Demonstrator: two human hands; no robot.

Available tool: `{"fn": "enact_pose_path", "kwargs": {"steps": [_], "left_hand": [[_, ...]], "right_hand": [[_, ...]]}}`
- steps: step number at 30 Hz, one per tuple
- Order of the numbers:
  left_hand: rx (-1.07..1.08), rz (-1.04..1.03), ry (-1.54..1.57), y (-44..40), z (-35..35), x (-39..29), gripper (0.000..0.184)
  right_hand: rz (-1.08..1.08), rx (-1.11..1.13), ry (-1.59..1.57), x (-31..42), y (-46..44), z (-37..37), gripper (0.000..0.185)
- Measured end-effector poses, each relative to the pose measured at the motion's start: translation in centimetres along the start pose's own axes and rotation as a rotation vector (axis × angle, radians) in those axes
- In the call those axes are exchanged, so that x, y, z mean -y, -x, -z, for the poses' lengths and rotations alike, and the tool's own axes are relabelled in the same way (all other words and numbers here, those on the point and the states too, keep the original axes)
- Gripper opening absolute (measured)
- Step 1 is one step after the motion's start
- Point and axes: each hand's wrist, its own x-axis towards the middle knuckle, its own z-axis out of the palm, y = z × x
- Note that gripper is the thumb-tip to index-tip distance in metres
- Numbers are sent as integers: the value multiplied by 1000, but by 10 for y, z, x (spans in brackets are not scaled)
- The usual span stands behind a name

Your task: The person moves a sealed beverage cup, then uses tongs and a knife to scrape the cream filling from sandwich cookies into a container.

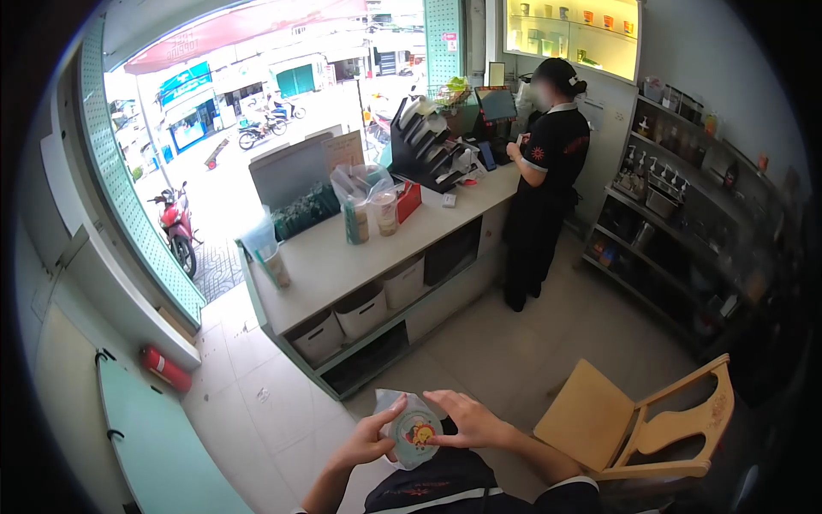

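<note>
A clear plastic bag or wrapper with a green, red and yellow printed logo is held low in front of my body. My left hand grips its left side, the thumb lying over the front. On its right side is my right hand, with the thumb against the printed part and the other fingers spread above it. Whatever lies inside the plastic is hard to make out.
A long counter stands ahead with bagged drinks, a cup and a cup rack. A co-worker stands at its right end. A wooden chair is close on the right; shelves stand behind it.
</note>
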Motion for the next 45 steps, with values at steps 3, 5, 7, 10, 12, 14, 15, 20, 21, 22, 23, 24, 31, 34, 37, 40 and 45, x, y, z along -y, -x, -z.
{"fn": "enact_pose_path", "kwargs": {"steps": [3,5,7,10,12,14,15,20,21,22,23,24,31,34,37,40,45], "left_hand": [[-47,9,-490,-52,19,-16,70],[-92,-22,-644,-86,34,-15,67],[-109,6,-544,-120,52,-23,69],[-83,32,-141,-161,72,-35,71],[-33,-11,238,-188,104,-43,72],[-193,-28,368,-222,130,-39,71],[-216,-64,480,-240,145,-34,71],[-309,-276,677,-321,209,-54,72],[-402,-277,639,-337,220,-58,72],[-487,-270,596,-358,231,-63,72],[-563,-268,545,-374,242,-64,72],[-593,-276,503,-389,256,-60,71],[-747,-337,353,-465,322,-27,71],[-924,-401,2,-457,295,-55,72],[-1087,-547,-486,-454,312,-23,61],[-955,-550,-458,-492,294,-24,50],[-223,-224,76,-566,211,-22,35]], "right_hand": [[-266,70,-537,-73,-32,-18,60],[-341,-2,-596,-114,-59,-30,59],[-392,-89,-517,-127,-96,-8,56],[-315,-253,-416,-149,-140,3,55],[-228,-387,-485,-165,-166,24,47],[-234,-437,-589,-166,-184,62,42],[-173,-519,-586,-172,-191,75,36],[-314,-586,-530,-225,-217,119,26],[-361,-586,-498,-232,-223,123,23],[-412,-590,-467,-237,-227,125,21],[-432,-602,-445,-247,-227,123,18],[-470,-592,-431,-253,-229,123,18],[-705,-588,-296,-293,-236,133,20],[-750,-595,-335,-304,-232,130,24],[-739,-558,-295,-317,-236,138,25],[-654,-508,-221,-342,-231,158,25],[-626,-598,-198,-374,-180,207,20]]}}
